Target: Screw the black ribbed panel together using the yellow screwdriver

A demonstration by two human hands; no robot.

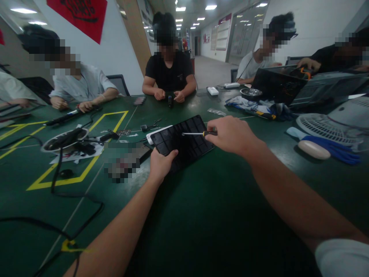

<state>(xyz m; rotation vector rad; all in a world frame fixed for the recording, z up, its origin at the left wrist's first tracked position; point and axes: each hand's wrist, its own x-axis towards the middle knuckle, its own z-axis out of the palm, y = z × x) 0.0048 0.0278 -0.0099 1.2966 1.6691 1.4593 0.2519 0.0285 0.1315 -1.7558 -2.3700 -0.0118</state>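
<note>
My left hand [162, 164] grips the near left corner of a flat black panel [190, 150], its thumb lying on the top face. The panel has a grid of lines and is tilted over the green table. In my right hand [230, 134] is a screwdriver [193, 134] with a black and yellow handle. Its shaft points left across the panel, and its tip is over the panel's middle; whether it touches I cannot tell. A white strip-shaped item [158, 132] lies just behind the panel's left edge.
Left on the green table [225, 215] are a plate heaped with black parts [66, 140], black cables [59, 181] and yellow tape. To the right lie blue gloves [334, 148], a pale oval object [313, 149] and a fan grille [325, 125]. Several people sit around the table.
</note>
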